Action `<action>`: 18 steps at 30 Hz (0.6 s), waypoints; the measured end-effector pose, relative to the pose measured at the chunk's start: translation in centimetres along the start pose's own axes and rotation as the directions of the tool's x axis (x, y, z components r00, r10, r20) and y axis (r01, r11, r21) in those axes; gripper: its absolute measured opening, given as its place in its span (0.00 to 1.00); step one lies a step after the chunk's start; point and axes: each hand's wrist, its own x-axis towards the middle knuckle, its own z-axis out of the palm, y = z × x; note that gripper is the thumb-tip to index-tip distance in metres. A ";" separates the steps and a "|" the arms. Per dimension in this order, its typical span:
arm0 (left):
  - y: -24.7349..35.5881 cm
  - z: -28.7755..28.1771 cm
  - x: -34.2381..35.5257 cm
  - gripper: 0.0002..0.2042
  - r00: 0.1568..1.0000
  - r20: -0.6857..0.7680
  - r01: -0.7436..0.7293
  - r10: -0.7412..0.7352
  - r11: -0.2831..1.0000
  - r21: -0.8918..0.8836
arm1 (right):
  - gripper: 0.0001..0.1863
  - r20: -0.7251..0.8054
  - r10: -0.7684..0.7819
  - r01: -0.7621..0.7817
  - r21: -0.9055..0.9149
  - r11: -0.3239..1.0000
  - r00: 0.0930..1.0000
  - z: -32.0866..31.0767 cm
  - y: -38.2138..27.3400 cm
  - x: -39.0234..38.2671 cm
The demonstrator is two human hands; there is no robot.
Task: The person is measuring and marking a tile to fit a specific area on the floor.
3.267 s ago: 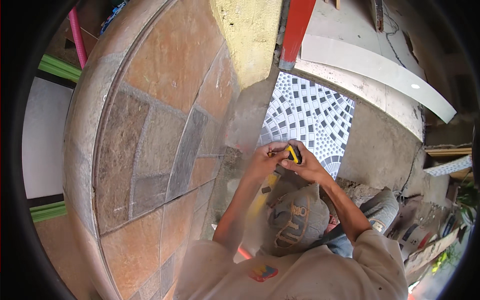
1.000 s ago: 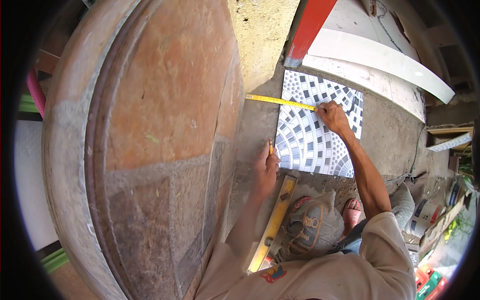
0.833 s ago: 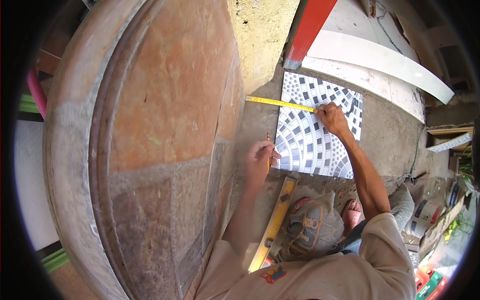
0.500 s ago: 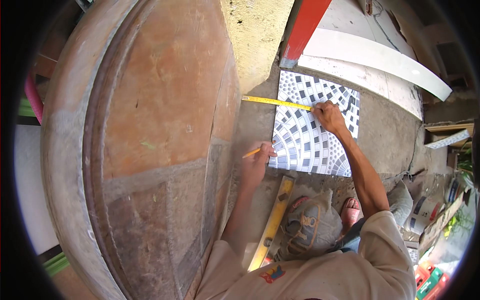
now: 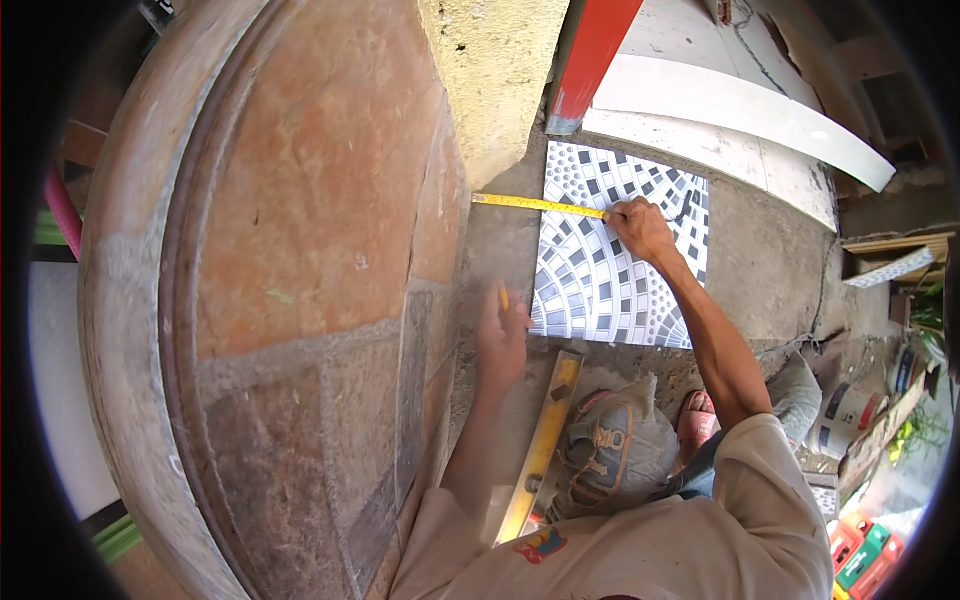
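While the big curved tiled wall (image 5: 300,300) of brown and orange stone fills the left of the view, the work sits on the concrete floor (image 5: 770,260) just beside its foot; a grey-and-white patterned tile (image 5: 590,270) lies flat there, near the wall base, below a red post (image 5: 590,60) and a white curved board (image 5: 740,110); a yellow spirit level (image 5: 543,445) lies on the floor just under the tile's lower edge, beside a cap (image 5: 610,450); a yellow tape measure (image 5: 540,204) is stretched from the wall base across the tile's upper left edge. To measure well, I judge the tape should stay taut and straight, hook firm at the wall, mark made right at the reading, pencil upright. Right hand (image 5: 640,228) rests on the tile, fingers curled narrow, pinning the tape's far end down; the case itself is hidden under the hand. Left hand (image 5: 503,335) is closed around a yellow pencil (image 5: 504,297), tip pointing up toward the tape, hand lying on the floor between wall and tile, touching or nearly touching the tile's left edge; cannot tell which.
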 end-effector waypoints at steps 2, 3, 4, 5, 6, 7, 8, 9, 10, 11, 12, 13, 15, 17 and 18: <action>0.3 0.4 -0.4 0.15 1.000 -0.013 -0.016 0.015 0.999 -0.049 | 0.15 -0.098 -0.087 0.087 -0.007 0.996 0.991 0.3 0.0 -0.2; 0.4 0.4 -0.5 0.16 0.999 -0.026 -0.034 0.032 0.995 -0.097 | 0.15 -0.098 -0.087 0.087 -0.007 0.996 0.991 0.3 0.1 -0.2; 0.0 0.2 -0.6 0.16 0.999 -0.025 -0.034 0.031 0.995 -0.097 | 0.15 -0.112 -0.096 0.096 -0.008 0.995 0.989 0.3 0.3 -0.1; -0.6 -0.1 -0.6 0.16 0.991 0.125 0.049 -0.042 0.997 -0.054 | 0.15 -0.126 -0.104 0.104 -0.010 0.995 0.987 0.4 0.4 0.0; -1.0 -0.4 -0.6 0.16 0.955 0.270 0.124 -0.120 0.992 0.002 | 0.15 -0.126 -0.101 0.101 -0.009 0.995 0.987 0.4 0.4 0.1; -1.4 -0.5 -0.4 0.16 0.954 0.273 0.126 -0.122 0.992 0.003 | 0.15 -0.124 -0.097 0.095 -0.016 0.995 0.988 0.4 0.3 0.1; -1.7 -0.6 -0.4 0.15 0.902 0.396 0.293 -0.171 0.917 -0.270 | 0.16 -0.122 -0.091 0.088 -0.024 0.996 0.988 0.4 0.4 0.0; -1.3 -0.7 -0.3 0.15 0.839 0.515 0.455 -0.173 0.743 -0.491 | 0.16 -0.123 -0.092 0.090 -0.020 0.996 0.988 0.3 0.1 -0.1; -0.8 -0.6 -0.6 0.15 0.840 0.514 0.453 -0.173 0.745 -0.489 | 0.15 -0.098 -0.061 0.062 0.000 0.998 0.993 0.3 -0.3 -0.2; -0.2 -0.3 -1.2 0.14 0.854 0.500 0.438 -0.144 0.717 -0.542 | 0.16 -0.071 -0.031 0.032 0.020 0.999 0.997 0.3 -0.6 -0.3; 0.3 0.0 -1.4 0.13 0.864 0.491 0.427 -0.114 0.682 -0.593 | 0.16 -0.073 -0.025 0.027 0.019 0.999 0.997 0.1 -0.5 -0.3; 0.1 0.2 -1.3 0.13 0.861 0.496 0.431 -0.115 0.682 -0.591 | 0.16 -0.066 -0.024 0.025 0.007 1.000 0.998 0.0 -0.3 -0.2; -0.6 0.7 -1.0 0.12 0.903 0.429 0.165 0.007 0.918 -0.361 | 0.16 -0.061 -0.018 0.018 -0.002 1.000 0.998 -0.2 0.1 -0.2; -0.6 1.3 -0.6 0.12 0.917 0.399 0.135 -0.012 0.950 -0.281 | 0.15 -0.180 -0.080 0.071 -0.053 0.996 0.980 -0.3 0.7 -0.1; -0.6 1.3 -0.5 0.12 0.931 0.364 0.107 -0.030 0.975 -0.195 | 0.14 -0.185 -0.088 0.084 -0.032 0.996 0.979 -0.2 1.1 0.3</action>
